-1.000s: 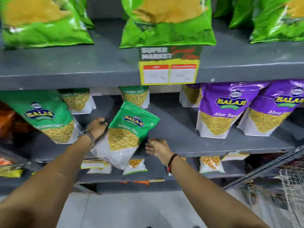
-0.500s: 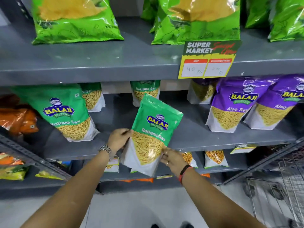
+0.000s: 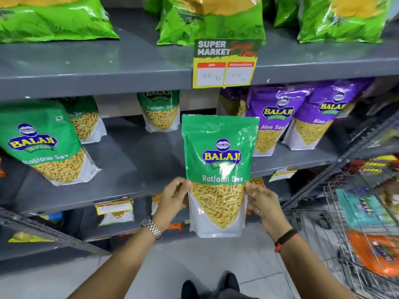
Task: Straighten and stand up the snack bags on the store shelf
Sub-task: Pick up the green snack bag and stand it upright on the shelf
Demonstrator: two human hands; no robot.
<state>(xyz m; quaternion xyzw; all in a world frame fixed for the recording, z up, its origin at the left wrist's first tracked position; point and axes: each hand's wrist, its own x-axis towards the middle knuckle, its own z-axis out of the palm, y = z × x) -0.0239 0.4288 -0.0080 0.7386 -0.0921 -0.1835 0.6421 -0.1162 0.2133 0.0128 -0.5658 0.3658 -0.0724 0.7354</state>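
Observation:
A green Ratlami Sev bag (image 3: pixel 219 160) hangs upright in front of the middle grey shelf (image 3: pixel 138 160), off the shelf board. My left hand (image 3: pixel 172 197) grips its left edge and my right hand (image 3: pixel 262 199) grips its right edge, both at mid height. Another green Ratlami Sev bag (image 3: pixel 41 143) leans tilted at the left of the shelf. Two smaller green bags (image 3: pixel 160 113) (image 3: pixel 85 121) stand at the back. Purple Aloo Sev bags (image 3: pixel 273 117) (image 3: pixel 319 119) lean on the right part of the shelf.
The top shelf (image 3: pixel 108 67) carries large light-green chip bags (image 3: pixel 207 16) and a yellow price tag (image 3: pixel 225 64). A lower shelf holds small bags (image 3: pixel 116 210). A wire shopping cart (image 3: pixel 364 223) with packets stands at the right. My shoes (image 3: pixel 211 285) are on the tiled floor.
The held green bag has been lifted off the shelf and turned from tilted to upright. Both hands moved to its side edges. The view shifted left and closer.

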